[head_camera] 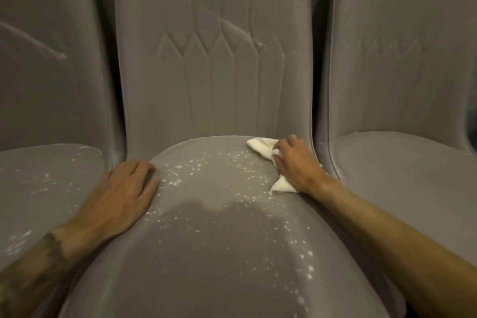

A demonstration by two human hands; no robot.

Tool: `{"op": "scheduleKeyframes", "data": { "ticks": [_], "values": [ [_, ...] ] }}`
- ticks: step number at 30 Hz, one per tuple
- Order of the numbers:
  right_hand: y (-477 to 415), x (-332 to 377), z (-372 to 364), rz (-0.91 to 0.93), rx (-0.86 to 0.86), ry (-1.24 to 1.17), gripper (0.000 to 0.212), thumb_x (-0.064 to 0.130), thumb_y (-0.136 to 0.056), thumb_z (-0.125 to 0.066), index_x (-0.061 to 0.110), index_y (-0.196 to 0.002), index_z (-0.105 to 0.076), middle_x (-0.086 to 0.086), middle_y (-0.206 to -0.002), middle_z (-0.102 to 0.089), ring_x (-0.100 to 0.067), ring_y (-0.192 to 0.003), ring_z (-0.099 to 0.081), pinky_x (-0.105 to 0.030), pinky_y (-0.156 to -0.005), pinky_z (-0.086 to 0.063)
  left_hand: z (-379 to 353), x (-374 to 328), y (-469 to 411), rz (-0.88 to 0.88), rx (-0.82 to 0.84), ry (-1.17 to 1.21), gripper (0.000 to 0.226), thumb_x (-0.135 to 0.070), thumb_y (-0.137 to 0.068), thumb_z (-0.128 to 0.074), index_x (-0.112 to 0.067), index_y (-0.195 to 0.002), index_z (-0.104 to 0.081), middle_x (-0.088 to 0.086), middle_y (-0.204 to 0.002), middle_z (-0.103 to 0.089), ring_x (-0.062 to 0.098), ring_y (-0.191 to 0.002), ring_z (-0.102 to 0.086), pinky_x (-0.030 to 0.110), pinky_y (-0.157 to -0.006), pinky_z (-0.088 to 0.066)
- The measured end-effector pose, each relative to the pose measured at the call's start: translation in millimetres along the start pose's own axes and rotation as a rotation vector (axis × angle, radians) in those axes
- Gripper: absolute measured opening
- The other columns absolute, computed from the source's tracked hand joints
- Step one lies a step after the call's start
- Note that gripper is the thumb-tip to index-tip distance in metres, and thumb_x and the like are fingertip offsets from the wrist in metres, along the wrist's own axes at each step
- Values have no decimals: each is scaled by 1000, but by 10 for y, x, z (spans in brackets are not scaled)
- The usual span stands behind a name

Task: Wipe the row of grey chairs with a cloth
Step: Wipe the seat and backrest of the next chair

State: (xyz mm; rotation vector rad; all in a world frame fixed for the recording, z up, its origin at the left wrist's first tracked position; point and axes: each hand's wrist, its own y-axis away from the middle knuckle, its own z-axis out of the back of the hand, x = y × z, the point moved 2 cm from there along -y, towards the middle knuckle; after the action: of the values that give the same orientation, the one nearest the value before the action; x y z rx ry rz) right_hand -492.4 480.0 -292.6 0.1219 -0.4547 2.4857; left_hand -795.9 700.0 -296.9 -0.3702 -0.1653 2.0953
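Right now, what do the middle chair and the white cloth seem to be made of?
Middle chair: probably matt, velvety grey upholstery; stitched seams show on its backrest. Cloth: soft white fabric, perhaps cotton, crumpled into folds under the right hand.

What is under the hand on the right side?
A white cloth lies under the right hand, on the middle chair's seat. Its ends stick out at both sides. The seat right beneath it is covered and cannot be seen.
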Motion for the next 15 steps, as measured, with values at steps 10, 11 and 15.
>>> {"op": "scheduleKeyframes", "data": {
  "ticks": [10,11,15],
  "values": [
    [-75,327,-142,189,23,-167,24,37,-99,-51,19,-114,-57,-3,-112,-52,-25,-104,-48,-36,-90,-38,-56,-94,-85,53,-49,-16,39,-55,-98,-28,-28,-107,-54,-7,-107,-51,15,-97,-43,35,-90,-37],
    [-81,243,-130,177,14,-143,23,36,-100,-50,19,-113,-56,-4,-112,-53,-26,-102,-48,-37,-89,-40,-62,-88,-92,59,-64,-12,38,-55,-98,-28,-29,-105,-53,-7,-106,-51,14,-97,-42,35,-89,-37],
    [-286,169,-146,-28,-31,-7,26,32,-103,-45,11,-117,-53,-11,-120,-52,-32,-104,-48,-42,-91,-40,-143,-91,-60,72,-129,-45,32,-51,-98,-29,-29,-102,-52,-8,-103,-50,15,-96,-42,35,-86,-34]
  ]
}}
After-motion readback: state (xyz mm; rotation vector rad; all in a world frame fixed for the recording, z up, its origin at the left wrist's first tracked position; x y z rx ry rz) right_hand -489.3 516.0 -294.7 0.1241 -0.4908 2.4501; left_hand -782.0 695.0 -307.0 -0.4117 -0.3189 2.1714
